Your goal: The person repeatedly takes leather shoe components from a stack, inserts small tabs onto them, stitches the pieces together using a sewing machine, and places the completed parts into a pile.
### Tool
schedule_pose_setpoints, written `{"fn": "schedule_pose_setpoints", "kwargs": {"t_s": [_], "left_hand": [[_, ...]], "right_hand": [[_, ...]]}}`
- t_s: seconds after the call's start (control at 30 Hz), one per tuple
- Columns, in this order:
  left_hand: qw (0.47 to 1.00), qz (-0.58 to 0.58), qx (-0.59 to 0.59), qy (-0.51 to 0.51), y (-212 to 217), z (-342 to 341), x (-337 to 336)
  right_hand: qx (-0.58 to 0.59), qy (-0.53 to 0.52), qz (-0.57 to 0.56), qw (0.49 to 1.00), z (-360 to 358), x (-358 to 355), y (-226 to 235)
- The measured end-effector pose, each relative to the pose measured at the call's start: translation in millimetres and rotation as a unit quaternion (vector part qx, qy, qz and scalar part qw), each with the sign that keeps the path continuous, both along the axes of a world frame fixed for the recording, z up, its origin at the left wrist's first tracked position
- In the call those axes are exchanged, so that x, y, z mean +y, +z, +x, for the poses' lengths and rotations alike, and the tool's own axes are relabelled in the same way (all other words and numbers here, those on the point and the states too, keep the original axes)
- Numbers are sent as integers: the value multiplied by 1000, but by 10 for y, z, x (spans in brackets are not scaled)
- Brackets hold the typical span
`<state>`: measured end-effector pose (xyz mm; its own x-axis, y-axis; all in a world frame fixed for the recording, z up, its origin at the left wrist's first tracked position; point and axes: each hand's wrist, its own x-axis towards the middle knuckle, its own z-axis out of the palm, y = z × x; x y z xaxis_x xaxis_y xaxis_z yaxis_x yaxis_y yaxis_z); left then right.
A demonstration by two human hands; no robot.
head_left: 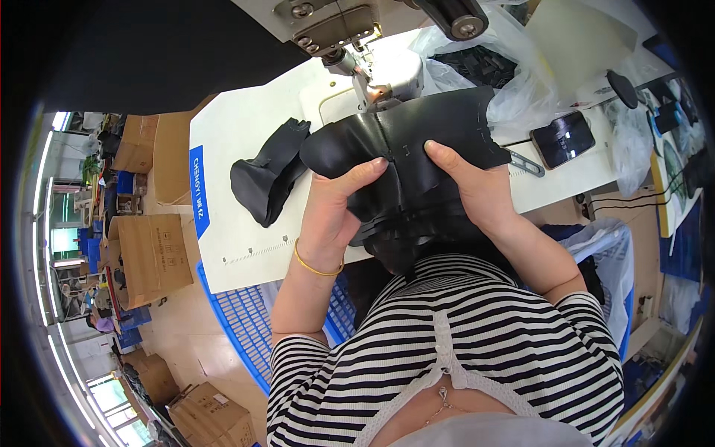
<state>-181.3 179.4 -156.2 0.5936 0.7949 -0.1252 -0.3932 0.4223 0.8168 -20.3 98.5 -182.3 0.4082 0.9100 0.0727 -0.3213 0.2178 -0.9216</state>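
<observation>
A seamed black leather-like piece (439, 127) is spread at the front of a sewing machine (365, 33), its far edge close to the presser foot (372, 95). Whether the foot touches it I cannot tell. My left hand (331, 205) grips its left part, thumb on top near the middle seam and fingers partly hidden beneath. On the other side of the seam my right hand (480, 190) holds it the same way, its fingers out of sight underneath. More folded black material (395, 242) hangs toward my lap. Left of my hands, a separate curled black piece (268, 175) lies on the white table (261, 261).
Right of the machine sits a clear plastic bag (532, 74) of small black pieces. A phone (564, 140) and a partly covered grey metal tool (527, 164) lie nearby. A blue plastic basket (238, 320) stands below the table's left edge, with cardboard boxes (153, 261) farther left.
</observation>
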Motion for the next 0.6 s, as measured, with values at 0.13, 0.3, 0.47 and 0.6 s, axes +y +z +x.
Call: {"fn": "schedule_pose_setpoints", "kwargs": {"t_s": [0.13, 0.3, 0.47, 0.6], "left_hand": [[999, 2, 32, -11, 18, 3, -11], [997, 38, 59, 15, 26, 14, -46], [997, 30, 54, 44, 13, 49, -88], [997, 38, 52, 41, -1, 40, -84]], "right_hand": [[-8, 4, -19, 1000, -16, -47, 6], [-11, 6, -12, 1000, -39, -73, -15], [-9, -25, 14, 1000, -81, -55, -40], [37, -16, 17, 999, -105, -51, -64]]}}
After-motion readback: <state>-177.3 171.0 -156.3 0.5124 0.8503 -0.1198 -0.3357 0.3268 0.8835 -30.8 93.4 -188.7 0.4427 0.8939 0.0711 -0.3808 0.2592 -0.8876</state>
